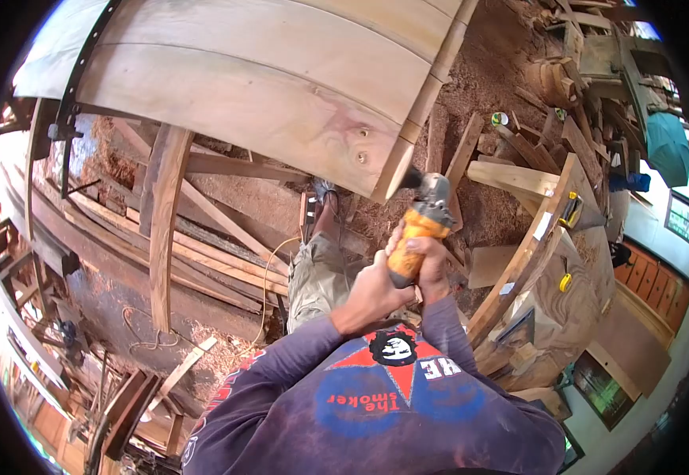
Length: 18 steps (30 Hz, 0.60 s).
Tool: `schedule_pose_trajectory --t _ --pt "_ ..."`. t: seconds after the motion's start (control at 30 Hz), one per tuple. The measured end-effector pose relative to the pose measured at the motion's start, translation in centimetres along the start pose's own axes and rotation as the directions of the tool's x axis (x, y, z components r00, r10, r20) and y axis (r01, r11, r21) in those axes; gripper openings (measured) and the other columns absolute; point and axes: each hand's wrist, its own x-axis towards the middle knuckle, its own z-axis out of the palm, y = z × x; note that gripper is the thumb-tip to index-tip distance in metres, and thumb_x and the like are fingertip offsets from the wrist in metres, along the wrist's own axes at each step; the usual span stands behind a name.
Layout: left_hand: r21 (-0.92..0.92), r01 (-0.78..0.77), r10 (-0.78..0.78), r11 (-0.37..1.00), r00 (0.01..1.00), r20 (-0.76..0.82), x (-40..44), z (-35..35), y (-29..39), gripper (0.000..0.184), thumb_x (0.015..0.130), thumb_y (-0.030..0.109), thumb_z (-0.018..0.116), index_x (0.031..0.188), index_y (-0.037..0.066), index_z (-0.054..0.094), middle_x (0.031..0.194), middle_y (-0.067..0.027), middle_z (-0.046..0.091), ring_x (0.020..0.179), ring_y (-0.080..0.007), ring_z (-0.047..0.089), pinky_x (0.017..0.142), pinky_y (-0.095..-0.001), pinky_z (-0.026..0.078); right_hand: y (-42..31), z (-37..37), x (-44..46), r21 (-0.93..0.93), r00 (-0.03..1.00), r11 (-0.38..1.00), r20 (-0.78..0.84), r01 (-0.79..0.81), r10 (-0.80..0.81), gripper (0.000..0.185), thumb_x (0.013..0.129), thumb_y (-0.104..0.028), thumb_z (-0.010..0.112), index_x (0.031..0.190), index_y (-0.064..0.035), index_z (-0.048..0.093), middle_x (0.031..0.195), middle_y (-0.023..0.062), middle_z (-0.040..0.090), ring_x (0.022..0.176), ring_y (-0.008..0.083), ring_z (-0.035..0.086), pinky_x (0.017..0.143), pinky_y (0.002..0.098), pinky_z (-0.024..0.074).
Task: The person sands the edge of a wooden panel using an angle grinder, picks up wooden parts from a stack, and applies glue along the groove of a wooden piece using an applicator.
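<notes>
A yellow and grey angle grinder (418, 237) is held in both hands, its disc turned toward the end edge of a planked wooden panel (281, 95). My left hand (374, 291) is closed around the rear of the grinder's body. Farther forward, my right hand (432, 265) wraps the body from the other side. The disc is seen nearly edge-on beside the panel's corner; whether it touches the wood I cannot tell. Two small knots mark the panel near that corner.
A black bar clamp (75, 87) crosses the panel's left part. Long boards (202, 257) lie below it on the left. To the right stand a wooden workpiece (531, 245) with a yellow tape measure (565, 283), scrap wood and sawdust. A yellow cord (265, 277) hangs near my leg.
</notes>
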Motion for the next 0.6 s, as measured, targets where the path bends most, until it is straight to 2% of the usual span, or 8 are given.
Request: schedule_pose_trajectory --t 0.03,0.1,0.27,0.33,0.4,0.53,0.6 --pt "0.044 0.022 -0.022 0.999 1.0 -0.006 0.2 0.5 0.5 0.078 0.073 0.032 0.08 0.126 -0.011 0.043 0.101 -0.0366 0.069 0.097 -0.0495 0.071 0.085 -0.0514 0.058 -0.4 -0.3 0.1 0.118 0.998 0.991 0.014 -0.063 0.062 0.052 0.07 -0.019 0.07 0.116 0.0001 0.055 0.089 0.0105 0.062 0.079 0.0238 0.063 0.079 0.039 0.0567" --pt "0.033 0.026 -0.025 0.999 0.999 -0.034 0.7 1.1 0.6 0.075 0.074 0.031 0.079 0.124 -0.012 0.043 0.101 -0.037 0.069 0.098 -0.0509 0.07 0.086 -0.053 0.057 -0.1 -1.2 1.0 0.193 0.997 0.979 0.052 -0.062 0.053 0.053 0.07 -0.019 0.07 0.116 0.0003 0.056 0.089 0.0099 0.062 0.079 0.0239 0.063 0.078 0.0389 0.0567" --pt "0.071 0.026 -0.019 0.997 0.995 -0.093 1.2 0.5 1.4 0.066 0.076 0.027 0.076 0.118 -0.012 0.044 0.098 -0.038 0.068 0.096 -0.0517 0.07 0.085 -0.0536 0.057 1.1 -2.6 3.3 0.261 0.992 0.963 0.121 -0.065 0.034 0.053 0.07 -0.02 0.071 0.117 0.0004 0.056 0.09 0.01 0.063 0.08 0.0244 0.064 0.078 0.0393 0.0569" --pt "0.087 0.016 -0.006 0.996 0.994 -0.111 1.3 0.4 1.5 0.061 0.077 0.024 0.076 0.116 -0.011 0.044 0.096 -0.0381 0.068 0.093 -0.0517 0.07 0.083 -0.0541 0.057 1.0 -2.6 3.5 0.271 0.992 0.96 0.119 -0.074 0.043 0.053 0.07 -0.02 0.071 0.117 0.0003 0.056 0.09 0.0101 0.063 0.08 0.0245 0.064 0.079 0.0395 0.057" --pt "0.067 0.044 -0.038 0.997 0.996 -0.084 1.5 0.3 1.3 0.07 0.074 0.031 0.077 0.117 -0.013 0.044 0.1 -0.0387 0.068 0.098 -0.0523 0.07 0.086 -0.0531 0.056 1.0 -2.4 3.5 0.263 0.992 0.962 0.124 -0.07 0.039 0.053 0.07 -0.02 0.071 0.117 0.0004 0.056 0.09 0.0105 0.063 0.08 0.0247 0.064 0.079 0.04 0.0572" --pt "0.075 0.035 -0.028 0.997 0.996 -0.088 1.8 0.0 1.1 0.073 0.073 0.033 0.079 0.118 -0.013 0.044 0.099 -0.0376 0.069 0.097 -0.0511 0.07 0.085 -0.0525 0.057 0.6 -1.6 3.5 0.244 0.994 0.967 0.096 -0.068 0.045 0.052 0.071 -0.02 0.07 0.117 0.0004 0.056 0.09 0.0108 0.063 0.08 0.0252 0.064 0.08 0.0408 0.0574" --pt "0.067 0.068 -0.063 0.995 0.995 -0.075 2.0 -0.5 1.1 0.073 0.071 0.035 0.08 0.117 -0.011 0.046 0.1 -0.0365 0.069 0.097 -0.05 0.071 0.083 -0.0515 0.057 0.2 -1.0 3.5 0.163 0.997 0.986 0.068 -0.043 0.033 0.049 0.073 -0.018 0.07 0.117 0.0001 0.057 0.09 0.0109 0.064 0.08 0.0245 0.064 0.079 0.0396 0.0577"
